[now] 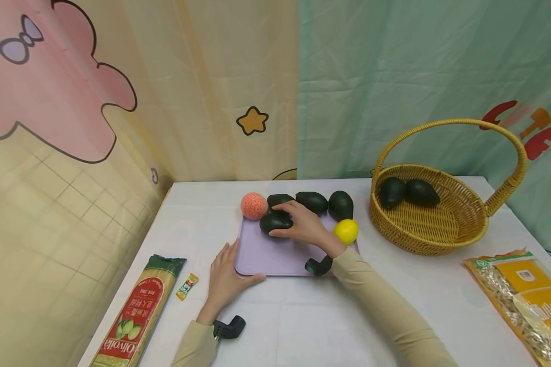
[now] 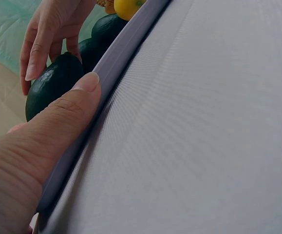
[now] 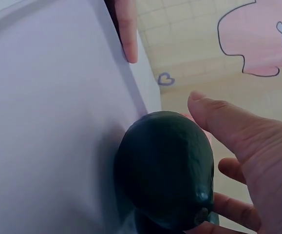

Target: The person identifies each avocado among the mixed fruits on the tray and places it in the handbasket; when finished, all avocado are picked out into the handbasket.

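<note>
A lilac tray (image 1: 275,257) lies on the white table with several dark green avocados along its far side. My right hand (image 1: 305,224) is around the right end of the front-left avocado (image 1: 275,223). In the right wrist view, the thumb stands off this avocado (image 3: 162,165), while other fingers are partly hidden behind it. My left hand (image 1: 227,275) rests at the tray's near left corner, fingers spread along the side. Its thumb (image 2: 65,114) lies straight against the rim in the left wrist view. A pink-orange textured ball (image 1: 254,206) and a yellow lemon (image 1: 346,232) are also on the tray.
A wicker basket (image 1: 422,239) with a tall handle stands right of the tray, holding two avocados (image 1: 408,192). A spaghetti pack (image 1: 140,311) and a small sachet (image 1: 186,286) lie at left. A yellow food bag (image 1: 523,300) lies at right. Curtains hang behind.
</note>
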